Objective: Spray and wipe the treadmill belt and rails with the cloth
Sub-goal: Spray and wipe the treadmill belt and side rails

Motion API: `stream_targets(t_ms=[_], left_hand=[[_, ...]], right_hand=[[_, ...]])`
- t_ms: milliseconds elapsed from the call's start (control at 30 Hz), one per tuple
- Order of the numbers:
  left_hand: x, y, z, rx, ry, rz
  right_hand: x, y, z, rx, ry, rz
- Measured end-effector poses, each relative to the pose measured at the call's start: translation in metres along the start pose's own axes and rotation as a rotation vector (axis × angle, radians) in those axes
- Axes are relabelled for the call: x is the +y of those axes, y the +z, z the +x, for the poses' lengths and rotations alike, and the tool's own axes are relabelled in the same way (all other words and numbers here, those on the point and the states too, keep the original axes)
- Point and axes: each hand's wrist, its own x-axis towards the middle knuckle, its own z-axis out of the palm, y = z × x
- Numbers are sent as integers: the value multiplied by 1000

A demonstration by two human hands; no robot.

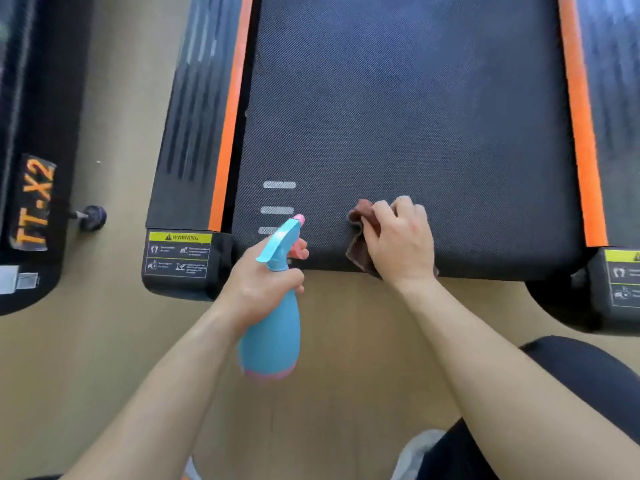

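Observation:
The black treadmill belt [398,116] fills the upper middle, flanked by a left rail [197,126] and a right rail [616,98], each edged with an orange strip. My left hand [263,282] grips a blue spray bottle [273,337] with a pink nozzle tip, which points at the belt's near left corner. My right hand [401,244] presses a crumpled brown cloth [360,237] flat on the belt's near edge. Part of the cloth is hidden under my palm.
Yellow warning labels [180,252] sit on the rear end caps of both rails. Another black machine marked FT-X2 [34,202] stands at the left, with a round foot [93,218] on the tan floor. My dark-clad knee [588,368] is at lower right.

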Motion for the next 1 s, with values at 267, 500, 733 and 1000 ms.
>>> stream_targets(t_ms=[267, 500, 733, 1000], left_hand=[[-44, -8, 27, -93, 20, -8], [-63, -2, 38, -191, 99, 10], [-77, -6, 28, -233, 130, 2], [-80, -8, 23, -214, 97, -85]], right_hand=[[-14, 4, -4, 22, 83, -25], [-30, -3, -15, -36, 285, -3], [-59, -17, -67, -144, 375, 61], [-60, -29, -94, -104, 510, 140]])
